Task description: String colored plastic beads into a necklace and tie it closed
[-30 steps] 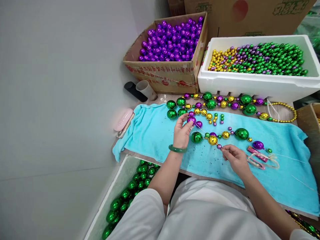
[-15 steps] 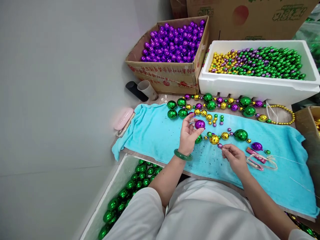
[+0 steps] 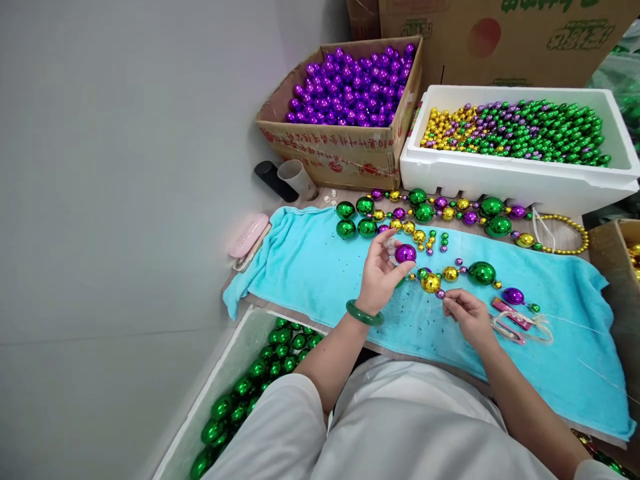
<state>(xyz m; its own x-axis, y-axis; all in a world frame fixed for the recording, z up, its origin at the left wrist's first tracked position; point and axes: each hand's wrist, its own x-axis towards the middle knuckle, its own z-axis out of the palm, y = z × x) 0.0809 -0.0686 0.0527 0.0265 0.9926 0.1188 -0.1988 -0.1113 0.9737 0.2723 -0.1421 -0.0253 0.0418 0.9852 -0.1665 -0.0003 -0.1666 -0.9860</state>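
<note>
A shiny large purple bead sits at the fingertips of my left hand, between thumb and fingers. My right hand is closed in a pinch at a small purple bead. Just above that bead hangs a larger gold bead, with small green and gold beads near it. To the right, on the blue towel, lie a large green bead and another purple bead. Thin pale thread shows by the beads. My left fingers partly hide a green bead under the thumb.
Behind the towel lie finished-looking bead strands. Farther back stand a cardboard box of purple beads and a white foam box of small mixed beads. Pink-handled snips rest at right. A bin of green beads is at lower left.
My left hand and the large purple bead have shifted slightly right and down, closer to the gold bead. My right hand stays nearly in place. The whole view has moved slightly.
</note>
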